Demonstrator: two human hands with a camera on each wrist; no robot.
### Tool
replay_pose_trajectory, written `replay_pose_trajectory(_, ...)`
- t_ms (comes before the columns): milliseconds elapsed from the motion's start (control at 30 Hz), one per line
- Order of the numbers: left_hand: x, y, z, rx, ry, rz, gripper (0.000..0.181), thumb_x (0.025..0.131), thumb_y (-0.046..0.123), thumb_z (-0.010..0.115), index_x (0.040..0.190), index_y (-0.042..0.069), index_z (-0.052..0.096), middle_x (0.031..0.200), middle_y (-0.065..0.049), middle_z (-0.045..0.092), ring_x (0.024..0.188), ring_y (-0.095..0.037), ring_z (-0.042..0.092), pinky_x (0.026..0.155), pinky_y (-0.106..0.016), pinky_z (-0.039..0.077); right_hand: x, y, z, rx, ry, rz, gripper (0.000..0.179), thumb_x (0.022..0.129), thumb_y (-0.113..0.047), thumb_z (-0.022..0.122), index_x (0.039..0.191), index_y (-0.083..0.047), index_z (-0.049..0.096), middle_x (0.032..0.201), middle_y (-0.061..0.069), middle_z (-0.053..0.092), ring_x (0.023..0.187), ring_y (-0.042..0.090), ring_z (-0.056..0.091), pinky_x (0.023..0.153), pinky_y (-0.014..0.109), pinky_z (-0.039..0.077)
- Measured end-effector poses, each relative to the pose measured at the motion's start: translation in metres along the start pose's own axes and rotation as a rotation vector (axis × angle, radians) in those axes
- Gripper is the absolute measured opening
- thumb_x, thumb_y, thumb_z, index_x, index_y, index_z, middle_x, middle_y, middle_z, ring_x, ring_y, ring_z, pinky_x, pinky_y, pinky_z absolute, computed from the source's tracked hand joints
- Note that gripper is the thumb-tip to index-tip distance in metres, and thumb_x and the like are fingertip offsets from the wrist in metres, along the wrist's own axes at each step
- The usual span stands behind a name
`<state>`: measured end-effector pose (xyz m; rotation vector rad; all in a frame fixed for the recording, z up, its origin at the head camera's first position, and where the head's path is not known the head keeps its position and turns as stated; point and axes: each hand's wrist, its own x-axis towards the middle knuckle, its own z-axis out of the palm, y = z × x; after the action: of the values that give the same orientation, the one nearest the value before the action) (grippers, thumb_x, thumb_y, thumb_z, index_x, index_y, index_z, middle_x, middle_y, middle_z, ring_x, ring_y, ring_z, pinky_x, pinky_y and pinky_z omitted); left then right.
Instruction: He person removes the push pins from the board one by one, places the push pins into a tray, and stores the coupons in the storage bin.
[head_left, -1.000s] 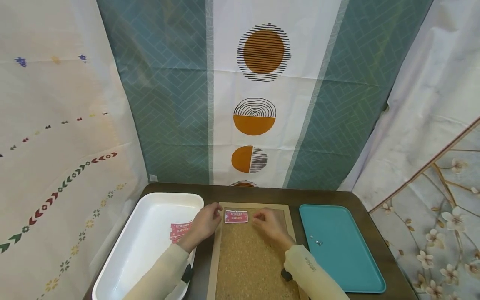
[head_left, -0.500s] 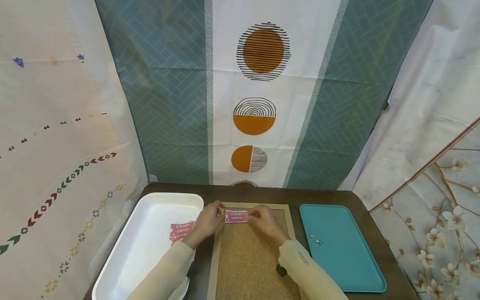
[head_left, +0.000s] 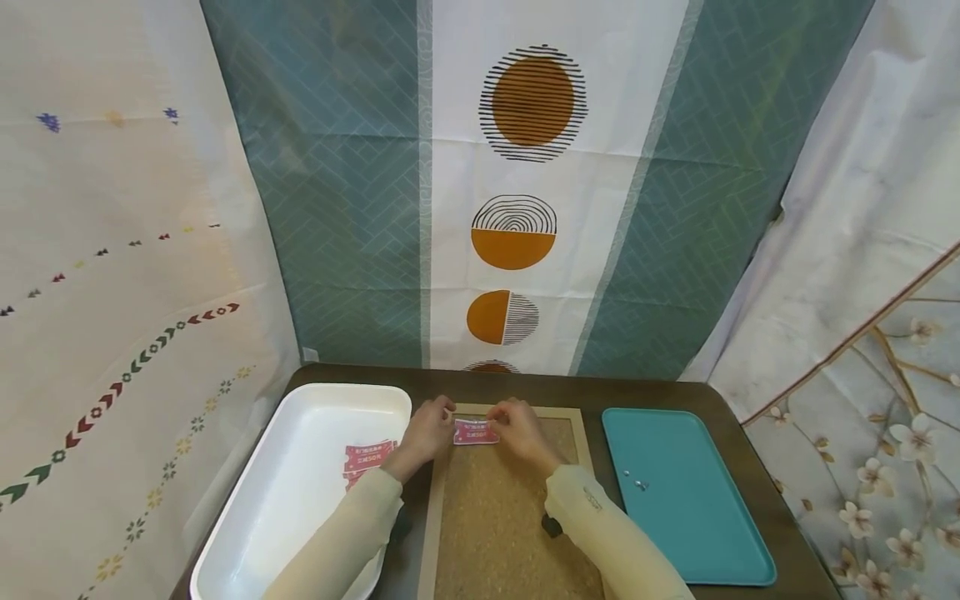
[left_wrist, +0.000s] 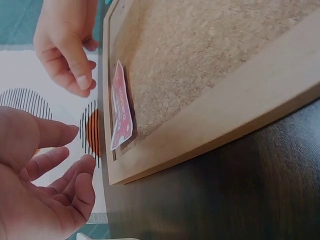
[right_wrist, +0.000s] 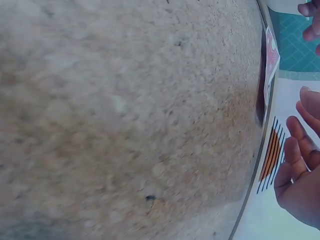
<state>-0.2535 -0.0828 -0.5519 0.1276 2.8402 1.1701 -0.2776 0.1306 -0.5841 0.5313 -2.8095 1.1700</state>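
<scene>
A pink coupon (head_left: 471, 432) with white lettering lies at the top of a wood-framed cork board (head_left: 510, 517). In the left wrist view the coupon (left_wrist: 121, 110) looks bent, with its edges lifted off the cork. My left hand (head_left: 429, 432) is at the coupon's left end, its fingers (left_wrist: 45, 162) loosely curled and holding nothing visible. My right hand (head_left: 519, 429) is at the opposite end and overlaps the upper right corner in the head view. The wrist views show that right hand (right_wrist: 305, 170) apart from the coupon, fingers bent and spread.
To the left, a white tray (head_left: 277, 492) holds more pink coupons (head_left: 367, 456). On the right a teal tray (head_left: 690, 508) carries several small shiny pieces (head_left: 640, 484). Both trays and the board stand on a dark wooden table (head_left: 540, 390). Patterned curtains (head_left: 352, 208) hang behind.
My right hand has moved left and slightly up, from beside the coupon to over its upper right corner. The left hand has shifted slightly up at the left end.
</scene>
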Motion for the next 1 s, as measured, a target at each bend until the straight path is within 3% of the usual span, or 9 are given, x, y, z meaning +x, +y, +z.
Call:
replay_pose_trajectory(200, 0.002, 0.006, 0.002, 0.002, -0.005, 0.004, 0.028, 0.099, 0.012, 0.069, 0.125, 0.004, 0.065, 0.117, -0.019, 0.064, 0.107, -0.035, 0.065, 0.090, -0.052, 0.057, 0.004, -0.002, 0.004, -0.028, 0.029, 0.007, 0.006, 0.094, -0.008, 0.078, 0.100, -0.006, 0.079, 0.095, 0.004, 0.071, 0.092, 0.020, 0.062, 0.085, 0.041, 0.053)
replay_pose_trajectory(433, 0.005, 0.004, 0.003, 0.024, -0.003, 0.006, 0.027, 0.099, 0.010, 0.069, 0.125, 0.003, 0.065, 0.114, -0.019, 0.064, 0.103, -0.034, 0.065, 0.090, -0.051, 0.056, 0.012, -0.004, 0.011, -0.052, 0.033, -0.049, 0.006, 0.094, -0.006, 0.077, 0.099, -0.003, 0.079, 0.096, 0.007, 0.075, 0.094, 0.025, 0.065, 0.087, 0.045, 0.054)
replay_pose_trajectory(600, 0.011, -0.001, 0.010, 0.053, -0.022, -0.026, 0.028, 0.098, 0.010, 0.070, 0.125, 0.004, 0.064, 0.112, -0.018, 0.063, 0.094, -0.030, 0.063, 0.084, -0.048, 0.056, 0.016, -0.005, 0.018, -0.087, 0.012, -0.003, 0.007, 0.095, -0.008, 0.076, 0.101, -0.006, 0.079, 0.099, 0.006, 0.074, 0.098, 0.025, 0.064, 0.092, 0.046, 0.051)
replay_pose_trajectory(767, 0.013, -0.001, 0.014, 0.086, -0.045, -0.043, 0.032, 0.095, 0.009, 0.071, 0.126, 0.004, 0.063, 0.111, -0.018, 0.064, 0.094, -0.028, 0.061, 0.087, -0.048, 0.056, 0.017, -0.006, 0.023, -0.114, -0.012, 0.058, 0.007, 0.095, -0.009, 0.076, 0.101, -0.009, 0.079, 0.099, 0.005, 0.072, 0.100, 0.026, 0.061, 0.094, 0.050, 0.048)
replay_pose_trajectory(1000, 0.011, 0.000, 0.020, 0.087, -0.015, -0.037, 0.034, 0.095, 0.009, 0.072, 0.126, 0.000, 0.063, 0.113, -0.021, 0.065, 0.098, -0.034, 0.064, 0.089, -0.054, 0.056, 0.022, -0.003, 0.032, -0.173, 0.019, 0.044, 0.006, 0.093, -0.010, 0.078, 0.098, -0.011, 0.081, 0.097, 0.005, 0.072, 0.098, 0.030, 0.063, 0.090, 0.054, 0.048)
